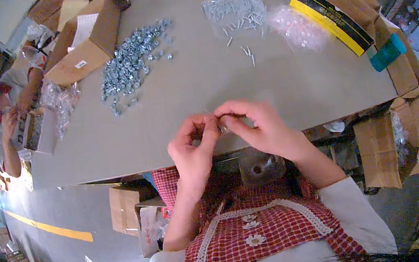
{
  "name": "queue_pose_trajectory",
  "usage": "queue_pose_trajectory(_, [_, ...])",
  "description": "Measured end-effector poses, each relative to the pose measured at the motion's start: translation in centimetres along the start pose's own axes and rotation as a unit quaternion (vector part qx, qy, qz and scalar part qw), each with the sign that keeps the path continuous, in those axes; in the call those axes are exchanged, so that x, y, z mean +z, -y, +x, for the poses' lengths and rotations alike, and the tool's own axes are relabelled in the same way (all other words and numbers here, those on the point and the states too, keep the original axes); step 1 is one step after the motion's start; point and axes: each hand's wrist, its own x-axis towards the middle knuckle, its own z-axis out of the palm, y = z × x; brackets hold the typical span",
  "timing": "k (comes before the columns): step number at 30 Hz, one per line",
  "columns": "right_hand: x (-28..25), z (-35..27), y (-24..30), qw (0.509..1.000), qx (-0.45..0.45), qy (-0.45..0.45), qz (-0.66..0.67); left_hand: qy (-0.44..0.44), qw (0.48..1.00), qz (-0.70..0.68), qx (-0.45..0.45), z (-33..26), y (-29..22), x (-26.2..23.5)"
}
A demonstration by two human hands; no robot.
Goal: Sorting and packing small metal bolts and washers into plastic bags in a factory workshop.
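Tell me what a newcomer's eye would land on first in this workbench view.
First, the left hand and right hand, meeting at the near edge of the grey table, pinching a small metal part too small to identify. Beyond them, a heap of silvery nuts lies at the far left and a clear bag of screws at the far middle. A teal cylinder stands out at the right edge.
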Motion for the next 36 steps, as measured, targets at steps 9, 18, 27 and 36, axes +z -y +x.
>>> queue_pose_trajectory(9, [-0.3,0.3,0.9,0.977,-0.119,-0.051,-0.169,0.026,0.997,-0.059,-0.044,0.4,0.2,-0.5])
queue_pose_trajectory(18, [0.4,0.0,1.2,0.983,-0.131,-0.047,-0.116,-0.016,0.993,-0.11,-0.044,0.0,0.1,-1.2])
queue_pose_trajectory(27, [2.5,-0.3,0.5,0.986,-0.122,-0.106,-0.031,-0.084,0.993,-0.07,0.038,-0.5,-0.4,-0.8])
queue_pose_trajectory(36, [2.0,-0.2,0.4,0.993,-0.046,-0.102,0.032,-0.048,0.996,-0.075,-0.013,-0.5,-1.4,-0.7])
